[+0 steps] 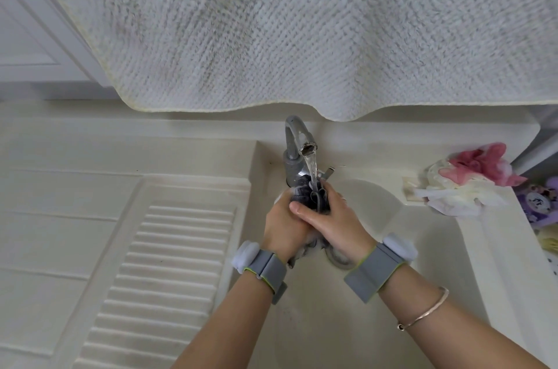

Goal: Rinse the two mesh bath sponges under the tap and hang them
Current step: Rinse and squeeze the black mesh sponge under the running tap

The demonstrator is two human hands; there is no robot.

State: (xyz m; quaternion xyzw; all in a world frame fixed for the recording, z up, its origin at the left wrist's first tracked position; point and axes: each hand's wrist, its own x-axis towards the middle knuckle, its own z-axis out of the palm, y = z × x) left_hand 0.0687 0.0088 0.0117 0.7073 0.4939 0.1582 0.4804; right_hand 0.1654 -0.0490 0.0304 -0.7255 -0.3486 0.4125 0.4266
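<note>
A dark grey mesh sponge [314,195] is squeezed between both hands over the sink basin [392,217], right under the running stream from the grey tap [297,139]. My left hand [283,226] grips it from the left and my right hand [329,220] wraps over it from the right, so most of the sponge is hidden. A pink and white mesh sponge [474,178] lies on the sink ledge at the right.
A large white towel [271,30] hangs above the tap, its hem just over the spout. A ribbed washboard surface [169,272] lies left of the basin. Purple items [540,202] sit at the far right edge. The drain [338,260] shows below my hands.
</note>
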